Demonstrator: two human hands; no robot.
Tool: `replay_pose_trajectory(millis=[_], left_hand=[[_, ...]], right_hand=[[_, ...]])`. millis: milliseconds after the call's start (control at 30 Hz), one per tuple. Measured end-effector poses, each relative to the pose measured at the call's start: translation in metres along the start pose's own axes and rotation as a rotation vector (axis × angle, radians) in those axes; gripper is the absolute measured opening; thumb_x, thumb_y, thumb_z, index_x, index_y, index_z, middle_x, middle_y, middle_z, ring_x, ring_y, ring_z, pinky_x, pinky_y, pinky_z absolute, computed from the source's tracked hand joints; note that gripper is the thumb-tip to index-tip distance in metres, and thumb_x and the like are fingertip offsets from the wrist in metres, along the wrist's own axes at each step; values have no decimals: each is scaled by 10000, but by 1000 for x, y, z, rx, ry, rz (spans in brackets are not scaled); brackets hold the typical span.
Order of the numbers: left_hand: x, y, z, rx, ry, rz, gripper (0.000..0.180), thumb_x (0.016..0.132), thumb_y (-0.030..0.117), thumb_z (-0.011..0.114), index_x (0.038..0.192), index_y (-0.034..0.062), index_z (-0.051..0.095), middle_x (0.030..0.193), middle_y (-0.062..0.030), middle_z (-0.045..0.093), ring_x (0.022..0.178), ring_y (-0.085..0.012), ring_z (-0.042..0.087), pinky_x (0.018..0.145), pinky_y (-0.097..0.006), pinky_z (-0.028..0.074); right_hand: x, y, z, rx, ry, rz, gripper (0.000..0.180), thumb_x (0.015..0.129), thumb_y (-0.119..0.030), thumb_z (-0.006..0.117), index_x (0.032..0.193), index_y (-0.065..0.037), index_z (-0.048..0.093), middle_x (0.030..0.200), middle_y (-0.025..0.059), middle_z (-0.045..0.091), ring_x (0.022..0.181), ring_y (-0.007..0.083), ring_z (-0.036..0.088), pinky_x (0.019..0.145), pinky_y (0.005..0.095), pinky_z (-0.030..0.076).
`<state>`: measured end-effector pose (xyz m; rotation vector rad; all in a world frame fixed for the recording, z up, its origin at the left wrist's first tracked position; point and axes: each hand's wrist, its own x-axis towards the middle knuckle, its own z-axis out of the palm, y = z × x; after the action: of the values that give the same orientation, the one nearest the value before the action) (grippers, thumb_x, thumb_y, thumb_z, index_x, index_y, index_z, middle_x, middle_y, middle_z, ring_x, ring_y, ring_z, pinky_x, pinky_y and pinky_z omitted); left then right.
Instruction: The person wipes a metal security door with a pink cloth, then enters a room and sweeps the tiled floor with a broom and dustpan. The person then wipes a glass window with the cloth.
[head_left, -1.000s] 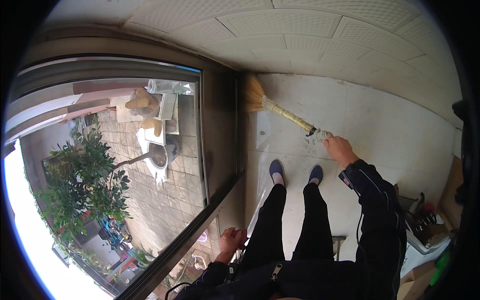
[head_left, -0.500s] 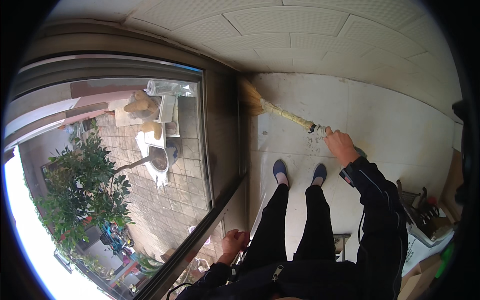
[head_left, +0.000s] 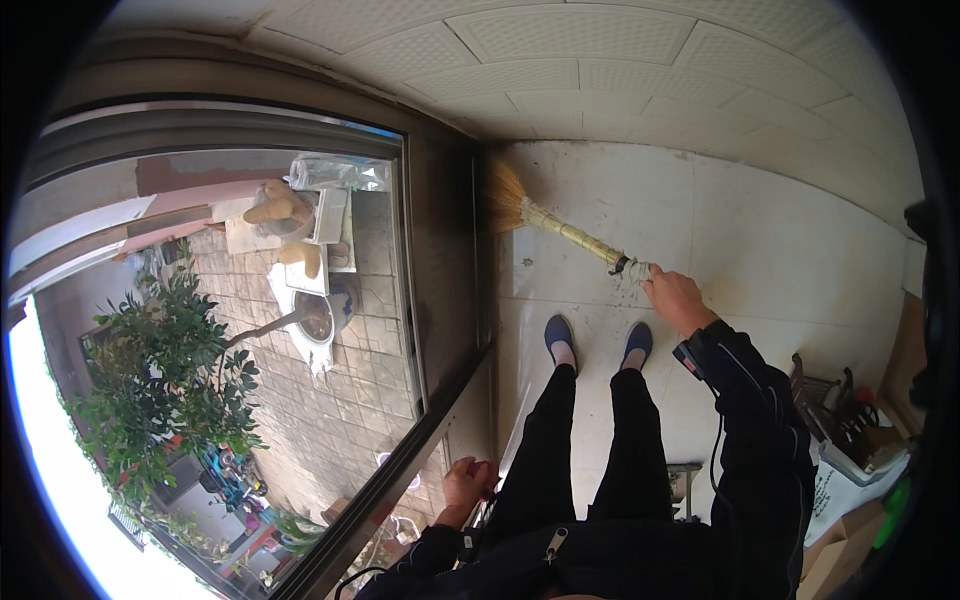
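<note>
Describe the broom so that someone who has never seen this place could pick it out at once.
Start at the tall glass window on the person's left and follow its dark frame to the pale tiled floor. There a short straw hand broom lies slanted, bristles fanned against the frame's foot, its bound handle held in the right hand. It is the only yellow, bristled thing on the floor, ahead of the two blue shoes.

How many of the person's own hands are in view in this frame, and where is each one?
2. The right hand grips the end of the straw broom above the pale floor. The left hand rests on the window frame by the glass. None seems hidden.
</note>
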<state>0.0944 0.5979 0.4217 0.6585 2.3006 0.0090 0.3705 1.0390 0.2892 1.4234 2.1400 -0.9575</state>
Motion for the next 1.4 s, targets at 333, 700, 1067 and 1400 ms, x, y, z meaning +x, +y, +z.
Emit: replay_pose_trajectory(millis=[333,700,1067,1400], left_hand=[[0,2,-2,42,56,93,348,760,324,697,969,47,668,935,-151,662,847,-317,657,753,-385,532],[7,11,-3,67,66,166,330,744,271,726,971,39,665,889,-139,675,822,-306,671,732,-376,544],[15,7,0,77,20,182,324,742,307,701,943,56,665,902,-147,662,808,-326,653,713,-399,532],[25,17,-12,143,39,225,326,738,265,710,962,33,660,898,-148,666,822,-323,652,726,-391,525]], right_hand=[[-33,21,32,175,-39,184,404,914,-369,480,1067,-4,558,905,260,640,889,414,616,794,503,478],[21,39,53,254,-13,330,429,900,-389,476,1066,-5,574,993,240,639,967,410,595,844,488,466],[-190,19,106,494,-108,422,494,922,-431,448,1165,-2,476,921,293,632,878,472,604,783,535,477],[-16,77,59,229,120,309,390,899,-371,494,1023,-10,573,804,220,645,752,377,646,661,472,513]])
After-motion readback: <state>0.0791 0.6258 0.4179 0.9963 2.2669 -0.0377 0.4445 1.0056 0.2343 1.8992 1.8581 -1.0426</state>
